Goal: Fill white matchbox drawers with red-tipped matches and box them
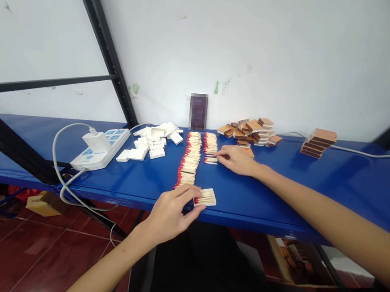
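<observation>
My left hand (176,210) grips the left end of a white matchbox tray (213,200) at the table's front edge, thumb on the near side and fingers on the far side. Several red-tipped matches lie in that tray. Farther back, my right hand (236,159) has its thumb and forefinger pinched together at the right end of a short row of matches (210,143). Whether a match is between those fingertips is too small to tell. A longer row of matches (190,159) runs along the left of it, red heads facing left.
Loose white matchbox trays (153,138) are heaped at the left, beside a power strip (102,150) with a plugged-in charger and cable. Orange-brown matchbox sleeves (253,130) lie piled behind my right hand. A neat stack of sleeves (318,143) stands farther right. Black shelf posts (105,44) rise at the left.
</observation>
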Demonstrator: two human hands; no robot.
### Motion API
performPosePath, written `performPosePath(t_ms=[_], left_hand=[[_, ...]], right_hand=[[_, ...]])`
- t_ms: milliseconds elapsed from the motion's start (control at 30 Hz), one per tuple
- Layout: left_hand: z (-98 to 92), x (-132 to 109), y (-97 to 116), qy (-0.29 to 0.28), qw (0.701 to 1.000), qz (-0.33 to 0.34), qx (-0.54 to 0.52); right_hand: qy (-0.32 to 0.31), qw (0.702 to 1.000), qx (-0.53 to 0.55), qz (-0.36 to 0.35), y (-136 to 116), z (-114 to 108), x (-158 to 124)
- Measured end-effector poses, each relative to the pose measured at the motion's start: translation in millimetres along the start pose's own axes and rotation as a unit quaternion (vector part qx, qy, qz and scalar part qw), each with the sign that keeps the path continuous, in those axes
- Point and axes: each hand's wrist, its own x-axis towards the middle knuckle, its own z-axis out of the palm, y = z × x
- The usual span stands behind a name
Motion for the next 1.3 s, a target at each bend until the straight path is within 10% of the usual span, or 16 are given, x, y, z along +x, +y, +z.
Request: performPosePath(t_ms=[933, 1300], left_hand=[[0.2, -0.6, 0.0, -0.001, 1.000, 0.000, -0.005], [-0.7, 0.4, 1.0, -0.001, 1.000, -0.001, 0.000]], right_hand=[[-0.037, 0.989, -0.130, 0.067, -24.2, -12.7, -2.9], [-0.114, 0.977, -0.177, -0.034, -33.6, -12.6, -6.5]])
